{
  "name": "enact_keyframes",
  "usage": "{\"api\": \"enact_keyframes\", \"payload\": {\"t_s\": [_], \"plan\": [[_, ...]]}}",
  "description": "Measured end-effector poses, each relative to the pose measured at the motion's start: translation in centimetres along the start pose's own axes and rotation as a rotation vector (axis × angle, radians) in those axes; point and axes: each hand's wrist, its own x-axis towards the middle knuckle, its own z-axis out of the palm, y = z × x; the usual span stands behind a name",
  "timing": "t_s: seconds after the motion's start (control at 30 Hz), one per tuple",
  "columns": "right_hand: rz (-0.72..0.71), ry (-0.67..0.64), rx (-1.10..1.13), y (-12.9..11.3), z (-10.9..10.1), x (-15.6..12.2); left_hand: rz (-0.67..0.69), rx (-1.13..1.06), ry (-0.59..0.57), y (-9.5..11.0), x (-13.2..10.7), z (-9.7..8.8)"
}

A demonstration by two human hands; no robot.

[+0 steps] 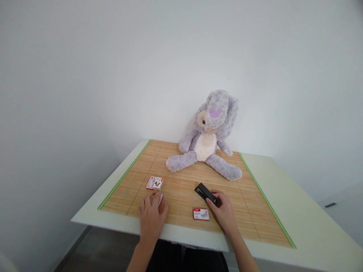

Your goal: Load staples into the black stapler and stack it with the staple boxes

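Note:
My right hand (222, 209) grips the near end of a black stapler (207, 193), thumb on one side and fingers on the other. The stapler lies at a slant on the bamboo mat. To its lower left rests a small red and white box (201, 214), apart from my hand. My left hand (152, 215) is curled over another red and white box (160, 200), of which only the right edge shows. Just beyond those fingers sits a white and red box (155, 183) with a dark stapler picture on it.
A lilac plush rabbit (206, 147) sits against the white wall at the back, legs spread over the mat. The bamboo mat (181, 189) has green edges and covers much of the white table (295, 204). The table's front edge runs beneath my forearms.

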Motion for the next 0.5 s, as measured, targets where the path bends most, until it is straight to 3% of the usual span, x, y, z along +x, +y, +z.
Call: {"api": "enact_keyframes", "payload": {"t_s": [0.07,0.17,0.23,0.33,0.5], "plan": [[0.002,-0.004,0.001,0.0,0.0,0.0,0.112,-0.081,-0.092,2.0,-0.7,-0.1],[0.004,-0.008,-0.003,-0.1,-0.1,0.0,0.346,-0.245,-0.346,5.5,-1.7,0.2],[0.006,-0.003,-0.012,-0.2,-0.1,0.0,0.407,-0.311,-0.435,7.5,-2.0,0.7],[0.016,0.019,-0.033,-0.5,-0.2,-0.3,0.383,-0.305,-0.443,9.2,-1.6,1.6],[0.051,0.065,-0.082,-1.3,-0.5,-1.6,0.224,-0.195,-0.337,9.5,-0.6,2.7]]}}
